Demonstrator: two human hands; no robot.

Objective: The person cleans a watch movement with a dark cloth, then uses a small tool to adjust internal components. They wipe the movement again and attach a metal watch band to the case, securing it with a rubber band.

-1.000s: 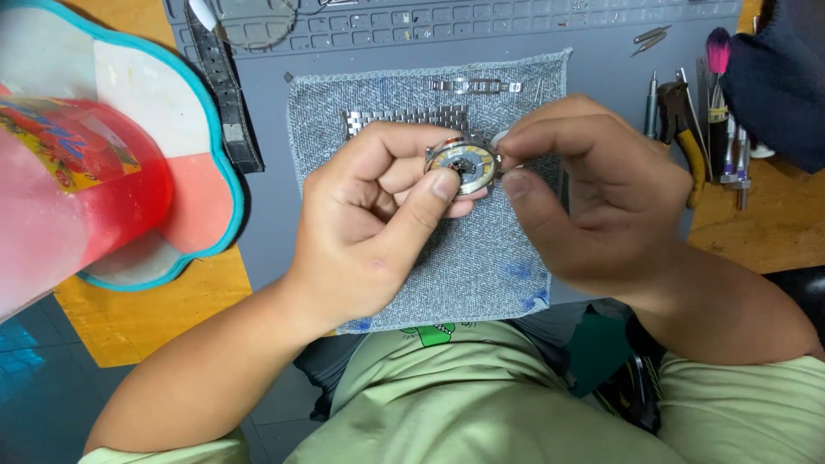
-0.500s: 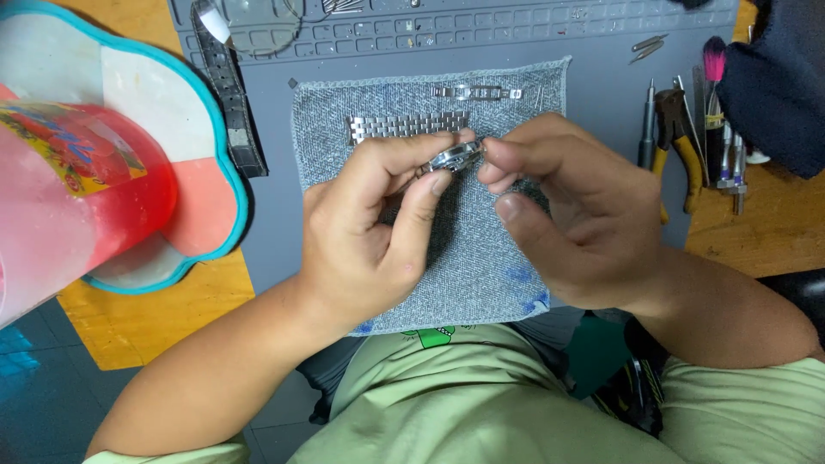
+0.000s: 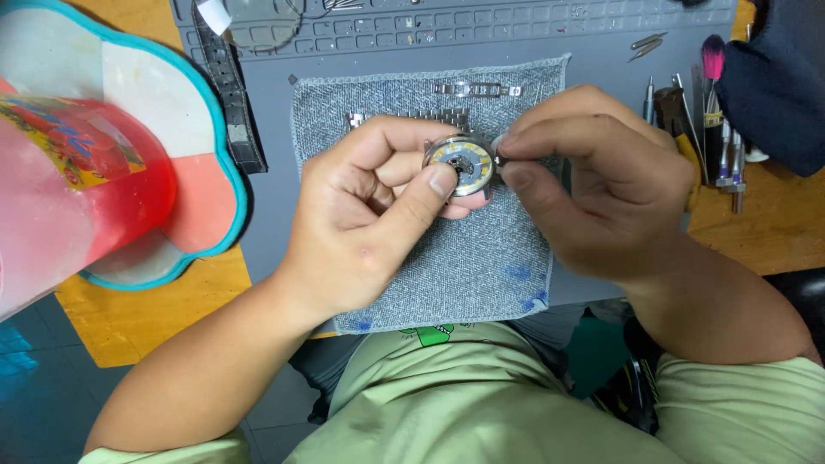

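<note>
Steel watch case: we grip it in the left hand, right hand fingers pinching its edge.

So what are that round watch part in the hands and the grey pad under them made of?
The watch part, held by the left hand and pinched by the right hand, looks like polished metal: its rim gleams silver, with a yellowish ring inside. The grey pad seems a woven cloth, judging by its speckled weave and frayed edges.
</note>
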